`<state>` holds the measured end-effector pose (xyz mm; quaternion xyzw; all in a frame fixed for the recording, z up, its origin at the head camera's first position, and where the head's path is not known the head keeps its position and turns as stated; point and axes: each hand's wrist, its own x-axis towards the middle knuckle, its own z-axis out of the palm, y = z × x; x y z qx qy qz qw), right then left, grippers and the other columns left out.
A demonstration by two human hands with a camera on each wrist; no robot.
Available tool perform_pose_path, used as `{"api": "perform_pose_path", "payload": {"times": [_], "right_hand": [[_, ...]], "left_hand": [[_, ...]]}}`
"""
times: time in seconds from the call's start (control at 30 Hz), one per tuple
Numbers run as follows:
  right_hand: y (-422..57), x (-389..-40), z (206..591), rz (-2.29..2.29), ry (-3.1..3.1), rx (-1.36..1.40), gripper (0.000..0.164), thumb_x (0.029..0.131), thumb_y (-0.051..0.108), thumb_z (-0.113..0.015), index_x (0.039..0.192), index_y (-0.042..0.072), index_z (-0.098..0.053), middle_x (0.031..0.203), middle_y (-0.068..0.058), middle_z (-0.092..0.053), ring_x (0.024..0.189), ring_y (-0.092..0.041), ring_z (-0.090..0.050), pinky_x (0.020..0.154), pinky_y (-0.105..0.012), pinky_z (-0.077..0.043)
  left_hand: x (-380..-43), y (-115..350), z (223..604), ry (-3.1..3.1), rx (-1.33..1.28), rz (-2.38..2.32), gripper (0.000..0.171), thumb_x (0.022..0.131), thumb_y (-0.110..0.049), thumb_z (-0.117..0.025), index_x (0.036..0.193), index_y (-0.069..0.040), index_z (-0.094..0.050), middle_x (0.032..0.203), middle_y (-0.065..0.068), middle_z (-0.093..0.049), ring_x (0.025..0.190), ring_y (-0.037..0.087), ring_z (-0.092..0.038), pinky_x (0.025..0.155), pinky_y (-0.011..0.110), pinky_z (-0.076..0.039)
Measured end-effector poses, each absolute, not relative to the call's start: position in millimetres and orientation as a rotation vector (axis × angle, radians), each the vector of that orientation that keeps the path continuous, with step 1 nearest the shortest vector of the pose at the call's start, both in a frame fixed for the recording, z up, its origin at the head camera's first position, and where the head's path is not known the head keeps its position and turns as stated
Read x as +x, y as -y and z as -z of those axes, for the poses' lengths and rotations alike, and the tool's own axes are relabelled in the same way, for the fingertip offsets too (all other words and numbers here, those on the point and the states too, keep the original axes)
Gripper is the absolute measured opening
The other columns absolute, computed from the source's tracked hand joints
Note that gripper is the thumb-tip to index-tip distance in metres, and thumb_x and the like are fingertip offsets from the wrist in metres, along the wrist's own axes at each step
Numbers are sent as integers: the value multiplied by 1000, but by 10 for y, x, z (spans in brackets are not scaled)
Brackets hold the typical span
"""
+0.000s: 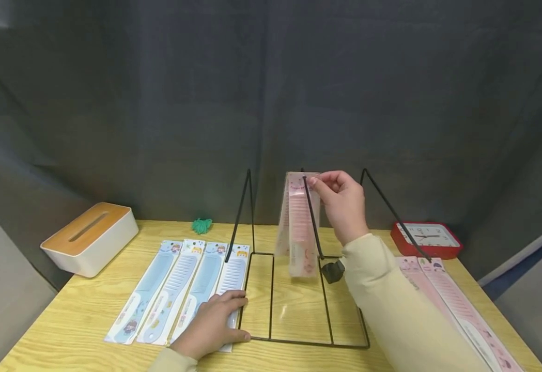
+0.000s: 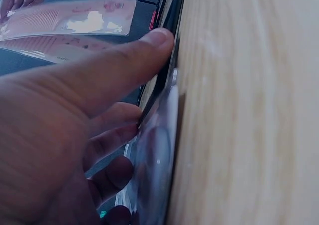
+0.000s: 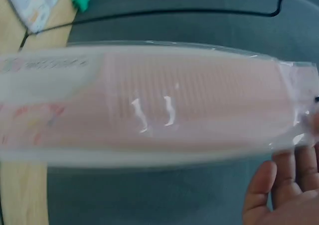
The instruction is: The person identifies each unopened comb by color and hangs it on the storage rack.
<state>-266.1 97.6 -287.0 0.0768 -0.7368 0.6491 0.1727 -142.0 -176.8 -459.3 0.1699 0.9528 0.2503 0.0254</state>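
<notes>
My right hand (image 1: pixel 343 202) pinches the top of a pink comb in clear packaging (image 1: pixel 300 227) at the tip of the black wire rack's middle arm (image 1: pixel 311 219). Behind it, a second packaged pink comb (image 1: pixel 283 227) hangs on the same arm. In the right wrist view the pink comb (image 3: pixel 189 100) spans the picture, with the fingers at its header end. My left hand (image 1: pixel 217 320) rests at the rack's left base bar (image 1: pixel 245 297), beside a packaged blue comb (image 1: pixel 233 276). The left wrist view shows the thumb (image 2: pixel 159 38) pressing against the dark bar.
Several packaged blue combs (image 1: pixel 152 289) lie left of the rack, and packaged pink combs (image 1: pixel 461 305) lie right. A tissue box (image 1: pixel 108 253) stands far left. Behind are a green yarn bundle (image 1: pixel 201 226) and a red clock (image 1: pixel 426 240). Two outer rack arms (image 1: pixel 393 212) jut forward.
</notes>
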Motion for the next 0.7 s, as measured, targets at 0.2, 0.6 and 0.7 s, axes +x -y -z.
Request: {"api": "perform_pose_path", "payload": {"times": [0.2, 0.6, 0.7], "right_hand": [[-1479, -2728, 3345, -1556, 2281, 205, 47, 87, 58, -70, 104, 14, -66, 92, -7, -69, 82, -20, -62, 61, -31, -44], [-3174, -2953, 4516, -1003, 2729, -99, 37, 95, 17, -65, 120, -9, -59, 114, -32, -65, 100, -47, -61, 82, -58, -49], [-3336, -2982, 4606, -945, 2883, -141, 46, 91, 12, -67, 127, -12, -53, 122, -36, -60, 112, -53, -55, 89, -64, -45]], "left_hand": [[-1407, 1815, 4592, -2941, 494, -772, 78, 75, -54, -83, 136, -9, -62, 147, 2, -52, 131, 34, -49, 96, 64, -41], [-1412, 1830, 4619, -2935, 480, -796, 80, 73, -55, -83, 136, -9, -62, 148, 1, -52, 132, 34, -48, 98, 64, -40], [-1419, 1825, 4620, -2939, 488, -799, 80, 73, -54, -83, 136, -10, -62, 148, 0, -51, 132, 34, -48, 98, 63, -40]]}}
